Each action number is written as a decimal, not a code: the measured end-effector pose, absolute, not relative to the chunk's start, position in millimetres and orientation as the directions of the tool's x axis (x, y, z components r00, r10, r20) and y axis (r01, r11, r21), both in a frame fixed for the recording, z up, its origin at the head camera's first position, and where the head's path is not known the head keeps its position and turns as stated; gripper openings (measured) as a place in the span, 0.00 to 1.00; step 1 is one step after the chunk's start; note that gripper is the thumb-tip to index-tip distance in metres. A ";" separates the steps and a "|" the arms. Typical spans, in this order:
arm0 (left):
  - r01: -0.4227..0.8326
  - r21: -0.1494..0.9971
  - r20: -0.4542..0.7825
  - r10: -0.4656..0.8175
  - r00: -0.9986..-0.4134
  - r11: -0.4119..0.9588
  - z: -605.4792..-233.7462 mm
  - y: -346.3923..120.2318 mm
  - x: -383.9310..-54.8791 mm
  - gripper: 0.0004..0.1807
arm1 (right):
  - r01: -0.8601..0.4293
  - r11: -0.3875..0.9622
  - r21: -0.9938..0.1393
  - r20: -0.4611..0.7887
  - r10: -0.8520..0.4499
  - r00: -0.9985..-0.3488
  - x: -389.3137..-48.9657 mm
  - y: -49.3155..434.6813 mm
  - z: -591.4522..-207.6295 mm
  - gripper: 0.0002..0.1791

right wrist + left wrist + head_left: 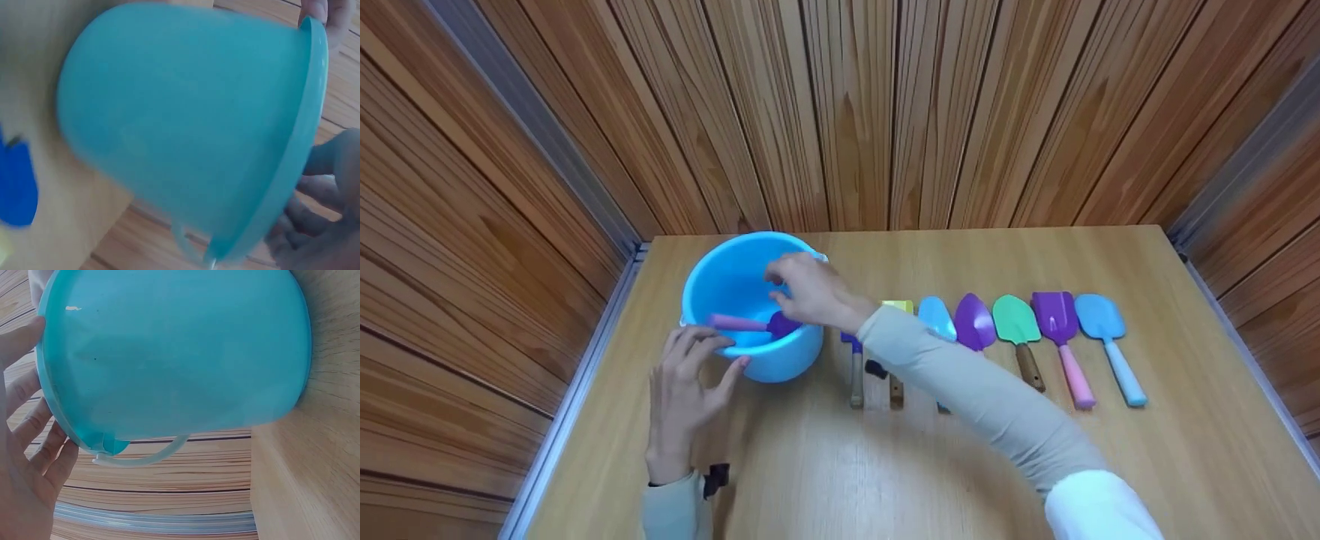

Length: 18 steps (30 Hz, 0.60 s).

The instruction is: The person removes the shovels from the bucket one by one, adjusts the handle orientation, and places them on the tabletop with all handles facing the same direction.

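A blue bucket (780, 364) stands upright at the left of the table. My left hand (686, 382) holds its near-left rim, the thumb outside and the fingertips at the edge; the left wrist view shows this hand (34, 427) at the rim too. Inside the bucket, a toy shovel with a purple blade and pinkish-purple handle (739, 323) leans near the front wall. Over the bucket's right rim reaches my right hand (810, 289), its fingers loosely bent and apart from the shovel, with nothing seen in them. In the right wrist view, the right hand (320, 197) is beside the rim.
Right of the bucket lies a row of toy shovels, including a green one (1015, 319), a purple square one (1056, 315) and a blue one (1101, 315). My right forearm covers part of the row. Wood-panelled walls (847, 112) enclose the table.
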State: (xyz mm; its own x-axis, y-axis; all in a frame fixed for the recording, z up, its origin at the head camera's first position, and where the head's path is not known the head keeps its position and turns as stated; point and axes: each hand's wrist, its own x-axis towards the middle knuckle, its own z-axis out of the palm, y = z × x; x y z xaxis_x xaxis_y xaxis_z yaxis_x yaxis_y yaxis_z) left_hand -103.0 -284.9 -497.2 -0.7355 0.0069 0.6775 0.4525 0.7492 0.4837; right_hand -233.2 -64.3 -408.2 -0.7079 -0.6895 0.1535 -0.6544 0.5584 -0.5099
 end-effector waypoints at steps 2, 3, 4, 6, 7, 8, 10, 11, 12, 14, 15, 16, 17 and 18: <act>0.454 0.487 0.679 0.004 -0.734 0.746 -497.9 -284.4 -102.8 0.17 | -0.627 0.577 -0.524 0.077 -0.701 -0.709 -230.4 -77.0 -413.4 0.21; 0.455 0.488 0.679 0.004 -0.734 0.745 -498.1 -284.1 -102.8 0.17 | -0.608 0.590 -0.532 0.032 -0.703 -0.710 -228.9 -82.9 -415.9 0.23; 0.456 0.488 0.680 0.003 -0.733 0.744 -497.6 -283.9 -102.8 0.17 | -0.588 0.603 -0.539 -0.009 -0.702 -0.712 -228.0 -88.8 -418.1 0.24; 0.460 0.488 0.682 0.005 -0.731 0.742 -497.3 -283.3 -103.3 0.17 | -0.563 0.632 -0.533 -0.082 -0.701 -0.709 -227.0 -98.4 -422.1 0.25; 0.462 0.489 0.682 0.006 -0.732 0.740 -497.0 -282.7 -103.5 0.17 | -0.558 0.643 -0.525 -0.113 -0.702 -0.703 -226.5 -102.1 -423.7 0.26; 0.466 0.489 0.684 0.008 -0.729 0.737 -496.7 -282.1 -103.8 0.17 | -0.556 0.651 -0.518 -0.137 -0.704 -0.697 -226.3 -105.2 -424.9 0.25; 0.472 0.488 0.688 0.009 -0.726 0.734 -496.7 -281.1 -104.3 0.17 | -0.562 0.654 -0.507 -0.174 -0.715 -0.677 -226.7 -109.4 -426.5 0.24; 0.475 0.487 0.690 0.010 -0.723 0.733 -496.8 -281.0 -104.4 0.17 | -0.569 0.651 -0.503 -0.187 -0.724 -0.664 -226.9 -110.8 -426.8 0.23; 0.476 0.486 0.691 0.011 -0.722 0.733 -496.8 -281.0 -104.2 0.17 | -0.574 0.645 -0.505 -0.197 -0.733 -0.651 -227.2 -112.1 -427.1 0.22; 0.475 0.488 0.690 0.009 -0.723 0.732 -497.0 -281.6 -103.8 0.17 | -0.571 0.640 -0.515 -0.221 -0.742 -0.633 -227.8 -114.0 -427.7 0.22; 0.472 0.489 0.688 0.008 -0.726 0.734 -497.2 -282.2 -103.7 0.17 | -0.568 0.642 -0.515 -0.229 -0.742 -0.631 -228.0 -114.8 -427.9 0.23; 0.468 0.490 0.686 0.006 -0.728 0.735 -497.2 -282.8 -103.4 0.17 | -0.563 0.646 -0.516 -0.238 -0.739 -0.630 -228.3 -115.6 -428.1 0.24; 0.464 0.491 0.684 0.004 -0.730 0.737 -497.1 -283.4 -103.2 0.17 | -0.562 0.649 -0.512 -0.243 -0.738 -0.630 -228.7 -116.4 -428.4 0.25; 0.460 0.493 0.682 0.000 -0.731 0.738 -497.1 -283.9 -103.1 0.17 | -0.563 0.652 -0.508 -0.246 -0.736 -0.631 -229.0 -117.3 -428.8 0.27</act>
State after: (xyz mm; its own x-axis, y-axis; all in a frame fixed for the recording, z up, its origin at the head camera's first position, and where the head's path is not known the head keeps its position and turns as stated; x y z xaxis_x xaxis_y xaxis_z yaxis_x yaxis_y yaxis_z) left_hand -103.1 -283.9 -497.1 -0.7311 0.0002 0.6823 0.4604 0.7381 0.4932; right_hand -229.0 -117.3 -428.8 -0.6306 -0.7360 -0.2464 -0.5626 0.6521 -0.5082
